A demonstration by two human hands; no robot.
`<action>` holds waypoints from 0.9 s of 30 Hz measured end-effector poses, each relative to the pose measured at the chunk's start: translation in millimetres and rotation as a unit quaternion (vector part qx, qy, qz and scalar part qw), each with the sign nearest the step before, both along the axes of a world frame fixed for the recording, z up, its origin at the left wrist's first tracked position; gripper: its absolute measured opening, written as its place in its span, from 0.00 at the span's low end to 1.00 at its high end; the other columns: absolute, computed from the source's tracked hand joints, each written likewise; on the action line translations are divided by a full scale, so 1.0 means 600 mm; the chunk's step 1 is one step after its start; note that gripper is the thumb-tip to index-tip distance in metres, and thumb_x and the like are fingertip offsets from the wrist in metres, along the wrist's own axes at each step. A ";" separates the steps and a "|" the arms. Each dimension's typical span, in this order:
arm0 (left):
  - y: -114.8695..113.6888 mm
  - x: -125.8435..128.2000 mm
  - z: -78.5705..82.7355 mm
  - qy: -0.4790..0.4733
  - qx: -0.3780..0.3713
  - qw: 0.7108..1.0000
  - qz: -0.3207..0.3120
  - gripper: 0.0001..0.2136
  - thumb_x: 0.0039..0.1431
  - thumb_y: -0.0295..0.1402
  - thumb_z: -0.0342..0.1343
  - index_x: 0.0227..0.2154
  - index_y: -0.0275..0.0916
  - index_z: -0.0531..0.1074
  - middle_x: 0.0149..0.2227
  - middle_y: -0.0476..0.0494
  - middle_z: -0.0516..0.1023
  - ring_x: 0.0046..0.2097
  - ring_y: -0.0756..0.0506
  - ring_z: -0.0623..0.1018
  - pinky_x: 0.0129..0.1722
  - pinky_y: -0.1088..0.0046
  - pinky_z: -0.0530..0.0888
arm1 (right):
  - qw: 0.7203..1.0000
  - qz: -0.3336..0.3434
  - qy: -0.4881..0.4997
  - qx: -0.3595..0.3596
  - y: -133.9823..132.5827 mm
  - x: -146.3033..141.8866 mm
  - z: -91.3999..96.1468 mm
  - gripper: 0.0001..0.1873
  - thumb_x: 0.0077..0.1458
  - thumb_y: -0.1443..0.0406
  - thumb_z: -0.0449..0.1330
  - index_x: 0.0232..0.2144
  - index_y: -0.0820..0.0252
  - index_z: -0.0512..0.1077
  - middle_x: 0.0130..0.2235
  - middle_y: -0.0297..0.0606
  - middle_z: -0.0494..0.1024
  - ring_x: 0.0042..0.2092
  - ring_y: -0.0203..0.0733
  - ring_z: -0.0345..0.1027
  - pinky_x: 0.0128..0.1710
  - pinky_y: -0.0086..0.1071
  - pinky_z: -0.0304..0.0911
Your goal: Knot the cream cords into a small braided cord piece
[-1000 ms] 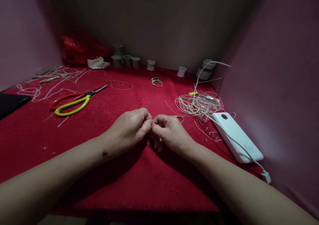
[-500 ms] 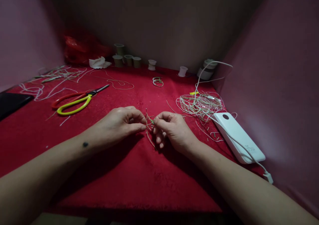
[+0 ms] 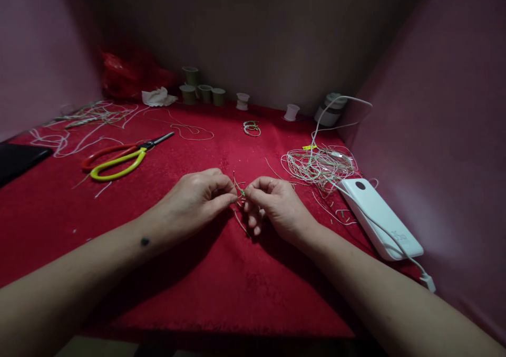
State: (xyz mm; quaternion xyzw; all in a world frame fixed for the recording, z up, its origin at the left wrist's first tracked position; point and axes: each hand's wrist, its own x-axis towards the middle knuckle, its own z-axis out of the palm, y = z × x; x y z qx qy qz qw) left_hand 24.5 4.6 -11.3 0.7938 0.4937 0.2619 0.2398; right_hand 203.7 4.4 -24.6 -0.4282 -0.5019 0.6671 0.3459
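At the middle of the red cloth, a small green knotted cord [image 3: 242, 192] is held between my two hands, with thin loose ends sticking out above and below. My right hand [image 3: 272, 204] pinches it between thumb and forefinger, the other fingers curled beneath. My left hand [image 3: 207, 193] is closed in a pinch at the cord's left side, thumb and forefinger tips against its strands. The fingertips partly hide the knot. One brownish cord end [image 3: 241, 224] hangs down toward the cloth.
Scissors [image 3: 126, 159] with red and yellow handles lie left, near tangled cords [image 3: 90, 119] and a black flat object [image 3: 21, 162]. To the right are a cord heap [image 3: 316, 166] and a white power bank [image 3: 381, 220] with cable. Spools [image 3: 219, 97] and knotted rings [image 3: 252, 128] stand behind.
My left hand has moved right, its fingertips coming up to the knotted cord and closing on its strands. My right hand keeps its pinch nearly in place.
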 end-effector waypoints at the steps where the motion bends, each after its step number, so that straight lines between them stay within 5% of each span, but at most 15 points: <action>1: 0.000 0.002 0.001 0.002 0.009 1.000 0.000 0.10 0.55 0.37 0.51 0.24 0.39 0.74 0.27 0.47 0.74 0.30 0.47 0.73 0.32 0.71 0.67 | 1.000 -0.002 0.002 -0.003 0.000 0.000 0.001 0.09 0.58 0.67 0.54 0.25 0.60 0.64 0.19 0.29 0.71 0.15 0.31 0.64 0.13 0.24 0.63; 20: -0.007 0.012 0.009 0.037 -0.036 0.998 0.022 0.12 0.54 0.38 0.50 0.30 0.37 0.75 0.32 0.43 0.78 0.34 0.45 0.76 0.34 0.69 0.69 | 1.000 0.001 0.009 0.000 0.001 -0.001 -0.003 0.09 0.58 0.67 0.54 0.25 0.60 0.63 0.19 0.30 0.71 0.15 0.32 0.65 0.13 0.25 0.64; 27: -0.007 0.012 0.008 0.040 -0.039 0.998 0.031 0.11 0.54 0.37 0.49 0.27 0.37 0.74 0.27 0.46 0.76 0.29 0.47 0.73 0.31 0.71 0.67 | 1.000 0.004 0.015 -0.006 0.001 -0.001 -0.002 0.09 0.58 0.69 0.54 0.25 0.62 0.64 0.20 0.30 0.72 0.16 0.32 0.65 0.13 0.25 0.64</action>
